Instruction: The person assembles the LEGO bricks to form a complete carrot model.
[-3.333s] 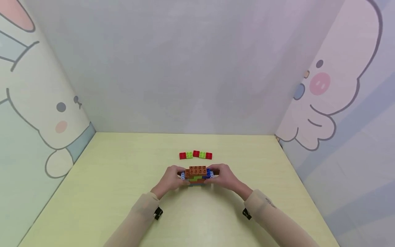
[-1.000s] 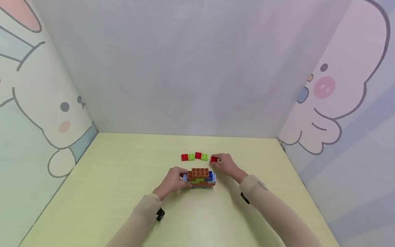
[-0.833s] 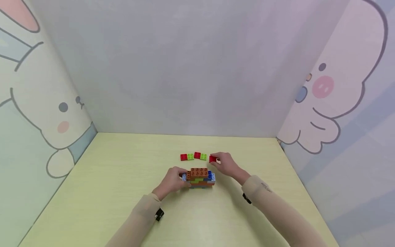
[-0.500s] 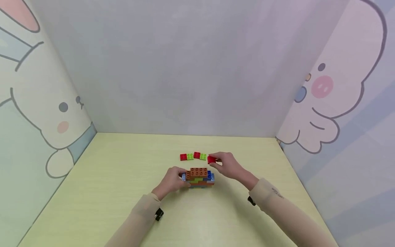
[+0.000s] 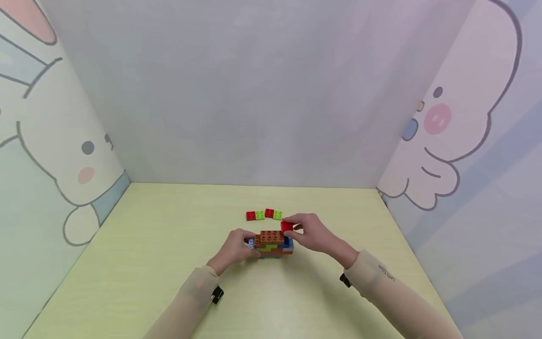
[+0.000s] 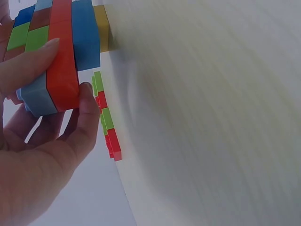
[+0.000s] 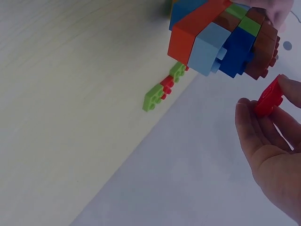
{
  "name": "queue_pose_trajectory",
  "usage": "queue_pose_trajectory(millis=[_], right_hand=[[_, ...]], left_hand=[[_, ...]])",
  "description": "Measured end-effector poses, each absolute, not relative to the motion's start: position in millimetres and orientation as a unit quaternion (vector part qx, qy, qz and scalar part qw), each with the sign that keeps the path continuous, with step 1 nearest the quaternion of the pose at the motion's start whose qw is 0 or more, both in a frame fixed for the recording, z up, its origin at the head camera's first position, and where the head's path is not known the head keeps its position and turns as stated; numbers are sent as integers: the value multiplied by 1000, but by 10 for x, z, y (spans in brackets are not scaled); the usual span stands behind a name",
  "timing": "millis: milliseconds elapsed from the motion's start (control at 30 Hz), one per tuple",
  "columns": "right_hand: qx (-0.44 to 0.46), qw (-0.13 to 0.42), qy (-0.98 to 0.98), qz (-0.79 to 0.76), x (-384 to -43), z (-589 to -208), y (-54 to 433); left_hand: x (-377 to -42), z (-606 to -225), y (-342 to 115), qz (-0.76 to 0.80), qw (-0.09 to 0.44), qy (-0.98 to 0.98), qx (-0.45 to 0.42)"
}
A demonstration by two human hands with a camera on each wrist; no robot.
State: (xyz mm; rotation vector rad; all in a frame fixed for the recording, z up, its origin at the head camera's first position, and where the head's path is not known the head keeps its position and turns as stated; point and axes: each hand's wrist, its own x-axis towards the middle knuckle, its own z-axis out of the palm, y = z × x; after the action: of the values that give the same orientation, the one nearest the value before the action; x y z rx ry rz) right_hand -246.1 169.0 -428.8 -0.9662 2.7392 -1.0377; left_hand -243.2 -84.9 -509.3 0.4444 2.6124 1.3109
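Observation:
A stepped stack of toy building bricks (image 5: 272, 237) in brown, green, blue, orange and light blue stands on the table. My left hand (image 5: 234, 246) grips its left end; in the left wrist view the thumb lies on the near side and fingers (image 6: 87, 108) wrap the other. Between thumb and fingers, my right hand (image 5: 312, 232) pinches a small red brick (image 5: 286, 226) beside the top right end of the stack. From the right wrist view, the red brick (image 7: 269, 98) is tilted and apart from the stack (image 7: 202, 49).
Behind the stack lies a short row of flat red and green bricks (image 5: 259, 215) on the pale yellow table (image 5: 169, 212). A grey wall (image 5: 254, 117) rises at the table's back edge, with cartoon-printed side walls (image 5: 466, 226) to left and right.
My right hand left the stack, took the rightmost red brick from the row, and brought it back left and nearer, to the stack's top right. The left hand keeps its hold.

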Motion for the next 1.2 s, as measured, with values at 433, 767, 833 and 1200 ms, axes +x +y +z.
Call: queue_pose_trajectory(millis=[433,767,833,1200], right_hand=[[-319,68,888,-324,-2419,-4284,1669],[-306,77,899,-304,-2428,-4294,1643],[-309,72,901,-296,-2424,-4287,1635],[-317,58,906,-275,-2426,-4263,1616]], left_hand=[[-2437,-5089,-838,441,94,879,152],[-2435,-5076,-836,448,97,877,146],[-2436,-5076,-835,448,97,877,146],[-2435,-5069,-821,442,96,879,149]])
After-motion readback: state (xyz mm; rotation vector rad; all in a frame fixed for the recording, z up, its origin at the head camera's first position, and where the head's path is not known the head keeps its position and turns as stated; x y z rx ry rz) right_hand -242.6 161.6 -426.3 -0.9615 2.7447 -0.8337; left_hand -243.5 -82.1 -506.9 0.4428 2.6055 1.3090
